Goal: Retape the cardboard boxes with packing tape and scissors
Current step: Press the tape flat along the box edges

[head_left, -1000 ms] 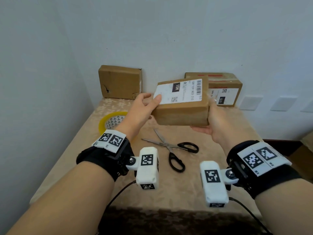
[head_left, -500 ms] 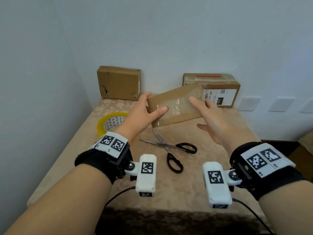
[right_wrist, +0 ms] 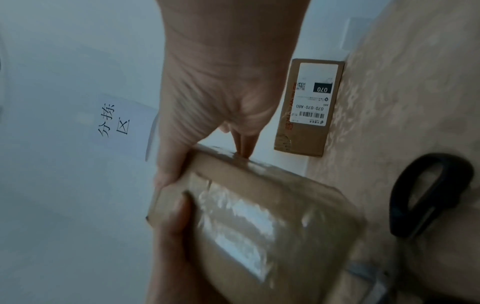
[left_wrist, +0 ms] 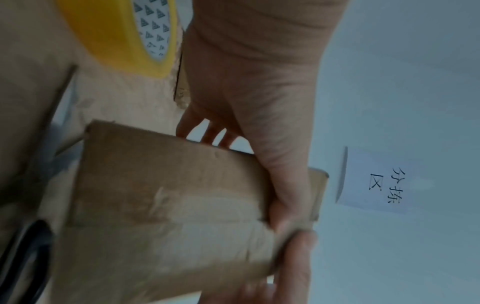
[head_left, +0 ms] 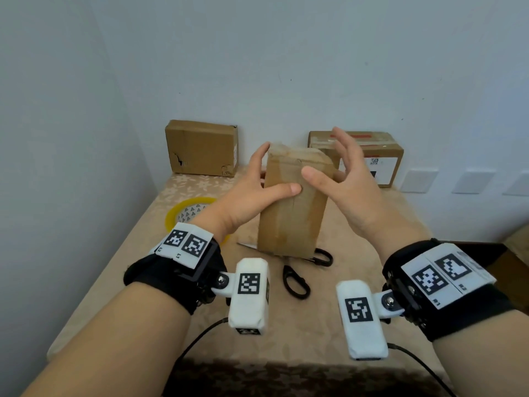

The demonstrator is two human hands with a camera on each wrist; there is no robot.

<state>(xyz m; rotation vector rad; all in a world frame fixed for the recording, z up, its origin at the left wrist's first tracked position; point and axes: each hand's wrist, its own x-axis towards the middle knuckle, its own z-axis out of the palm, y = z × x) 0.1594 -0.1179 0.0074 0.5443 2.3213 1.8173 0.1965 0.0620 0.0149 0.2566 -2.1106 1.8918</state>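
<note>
A small brown cardboard box [head_left: 292,213] stands on end above the table's middle, its taped seam facing me. My left hand [head_left: 276,170] grips its upper left, thumb [head_left: 286,191] across the front face and fingers behind. My right hand [head_left: 323,156] holds the upper right, thumb on the front and fingers spread over the far edge. The wrist views show the box [left_wrist: 168,205] [right_wrist: 259,216] between both thumbs. Black-handled scissors [head_left: 296,282] lie open on the table under the box, blades partly hidden. A yellow tape roll [head_left: 189,210] [left_wrist: 116,35] lies flat at the left.
Two more cardboard boxes stand against the back wall: a plain one [head_left: 201,147] at the left, a labelled one [head_left: 380,156] [right_wrist: 309,107] at the right. The table [head_left: 114,282] has a beige patterned cloth and sits in a corner between walls. A paper sign [left_wrist: 374,181] hangs on the wall.
The box went from lying level with its white label up, through a tilt with the taped face showing, to standing on end. Both hands shifted their hold around it.
</note>
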